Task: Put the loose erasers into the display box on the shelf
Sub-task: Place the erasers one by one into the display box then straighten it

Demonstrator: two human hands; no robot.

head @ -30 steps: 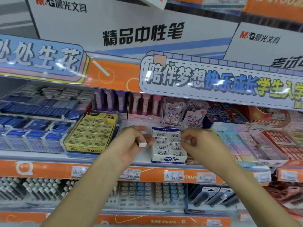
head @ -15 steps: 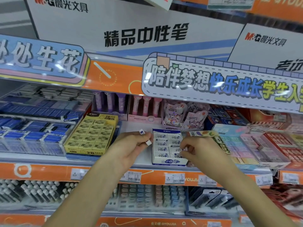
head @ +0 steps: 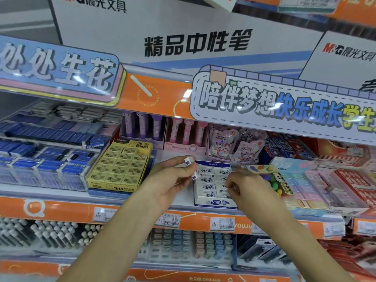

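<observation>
A white and blue display box (head: 213, 202) of small white erasers stands on the orange-edged shelf (head: 81, 212), centre. My left hand (head: 171, 180) is just left of the box and grips two loose white erasers with blue ends (head: 188, 160), one at the fingertips and one lower by the thumb. My right hand (head: 248, 190) rests on the box's right side, its fingertips pinched on an eraser in the box (head: 223, 187). Rows of wrapped erasers (head: 207, 171) fill the box.
A yellow 2B eraser box (head: 120, 165) sits to the left, with blue eraser trays (head: 46, 159) beyond it. A colourful pack (head: 270, 176) and pastel eraser boxes (head: 305, 180) lie right of my right hand. Pen-shaped items (head: 183, 135) stand behind. A lower shelf holds pens (head: 183, 245).
My left hand has lifted slightly and turned, so two erasers show at its fingertips. My right hand has slid lower along the right side of the box.
</observation>
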